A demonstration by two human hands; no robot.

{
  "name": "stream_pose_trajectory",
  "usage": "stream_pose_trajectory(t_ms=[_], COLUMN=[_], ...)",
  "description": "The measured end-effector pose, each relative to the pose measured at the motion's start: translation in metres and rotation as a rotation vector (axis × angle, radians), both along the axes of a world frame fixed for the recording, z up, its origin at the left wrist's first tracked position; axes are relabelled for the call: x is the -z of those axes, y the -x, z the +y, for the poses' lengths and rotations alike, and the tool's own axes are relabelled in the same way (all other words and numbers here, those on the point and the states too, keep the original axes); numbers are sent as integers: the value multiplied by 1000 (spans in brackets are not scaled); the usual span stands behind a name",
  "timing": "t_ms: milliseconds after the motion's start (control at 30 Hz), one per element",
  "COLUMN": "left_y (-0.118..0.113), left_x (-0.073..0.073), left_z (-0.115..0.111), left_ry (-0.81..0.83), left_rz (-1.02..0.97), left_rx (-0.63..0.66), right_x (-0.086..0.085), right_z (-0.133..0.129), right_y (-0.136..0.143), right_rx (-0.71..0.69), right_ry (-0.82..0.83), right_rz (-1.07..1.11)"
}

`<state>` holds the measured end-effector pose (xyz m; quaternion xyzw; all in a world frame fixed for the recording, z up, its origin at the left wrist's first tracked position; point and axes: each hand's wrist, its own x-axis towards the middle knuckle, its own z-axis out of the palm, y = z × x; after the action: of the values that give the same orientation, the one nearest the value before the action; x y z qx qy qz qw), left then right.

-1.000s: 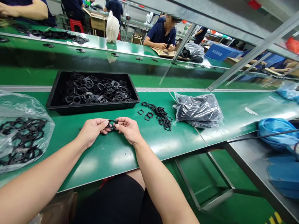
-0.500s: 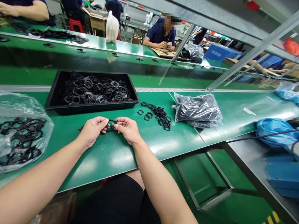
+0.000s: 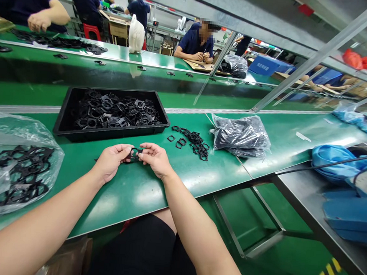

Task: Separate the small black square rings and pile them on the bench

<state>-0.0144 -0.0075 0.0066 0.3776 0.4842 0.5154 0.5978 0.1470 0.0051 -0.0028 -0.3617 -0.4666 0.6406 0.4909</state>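
Between my two hands, just above the green tabletop, is a black plastic ring-shaped part. My left hand pinches its left side with thumb and fingers. On the other side, the thumb and fingertips of my right hand close on the part's right edge. Fingers cover much of it. Behind my hands stands a black tray heaped with similar black parts. A small pile of thin black rings lies to the right of my right hand.
An open clear plastic bag of black parts lies at left. A filled clear bag sits on the right. Beyond the metal edge runs a green conveyor with spaced black parts. A slanted metal post rises at right. Co-workers sit across.
My hands keep hold of the black part, with only a slight finger shift. The view has moved slightly. A co-worker's hand at upper left has moved right, over the parts there.
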Motion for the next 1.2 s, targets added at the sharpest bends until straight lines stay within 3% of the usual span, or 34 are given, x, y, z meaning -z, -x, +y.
stream_pose_trajectory(t_ms=[100, 233, 333, 433, 533, 700, 767, 1033, 1200], left_y=[-1, -2, -3, -4, -4, -3, -3, -5, -2], left_x=[3, 7, 6, 2, -2, -4, -3, -3, -3], left_z=[1, 1, -3, -7, -8, -6, -5, -7, -6], left_ry=[-15, -144, -166, -43, 46, 94, 95, 72, 149], left_rz=[6, 153, 136, -29, -110, -176, -189, -179, -227], left_rx=[-45, -59, 64, 239, 262, 251, 247, 248, 249], right_x=[0, -1, -2, -2, -1, 2, 2, 7, 10], right_z=[0, 1, 1, 1, -1, -7, -9, -5, -4], right_y=[-2, -5, -6, -4, -2, -2, -3, -3, -4], right_rx=[-37, -105, -88, -18, 75, 297, 336, 327, 317], right_ry=[11, 97, 148, 125, 14, -425, -531, -596, -676], right_rz=[30, 73, 88, 58, -65, -353, -429, -496, -472])
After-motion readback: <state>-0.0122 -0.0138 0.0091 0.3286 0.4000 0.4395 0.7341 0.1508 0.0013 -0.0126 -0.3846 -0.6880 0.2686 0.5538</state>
